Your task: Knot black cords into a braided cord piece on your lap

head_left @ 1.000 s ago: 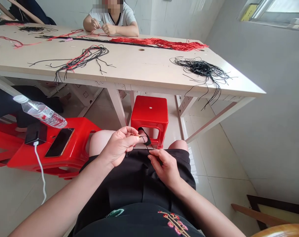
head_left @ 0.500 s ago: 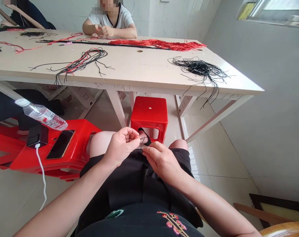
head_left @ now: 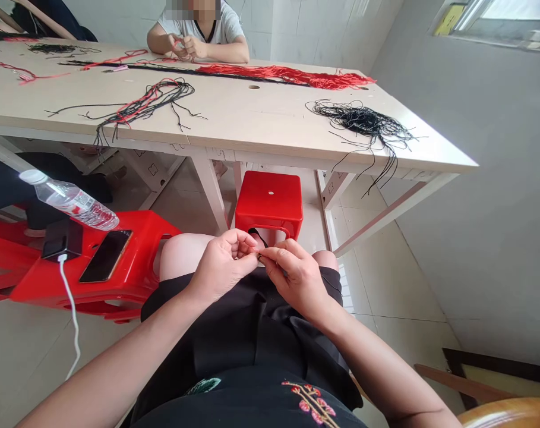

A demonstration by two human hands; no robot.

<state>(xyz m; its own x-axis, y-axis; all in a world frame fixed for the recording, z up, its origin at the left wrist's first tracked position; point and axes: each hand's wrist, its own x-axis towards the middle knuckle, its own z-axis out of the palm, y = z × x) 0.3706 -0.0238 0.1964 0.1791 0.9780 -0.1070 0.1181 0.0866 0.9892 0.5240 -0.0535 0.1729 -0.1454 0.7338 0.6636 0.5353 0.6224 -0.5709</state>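
Observation:
My left hand (head_left: 220, 267) and my right hand (head_left: 291, 276) meet fingertip to fingertip above my lap, over the black skirt. Both pinch a thin black cord (head_left: 258, 257) between thumb and forefinger; only a short bit of it shows between the fingers. Behind the hands stands a red plastic stool (head_left: 270, 205). My bare left knee (head_left: 178, 252) is just left of the left hand.
A long pale table (head_left: 234, 119) carries a tangle of black cords (head_left: 363, 122), mixed red and black cords (head_left: 149, 101) and a long red bundle (head_left: 287, 74). Another person sits at its far side handling cords. A red stool on my left (head_left: 131, 261) holds a water bottle (head_left: 69, 199), phone and charger.
My right hand has risen from my lap to meet the left hand's fingertips, and the visible black loop has mostly disappeared between the fingers.

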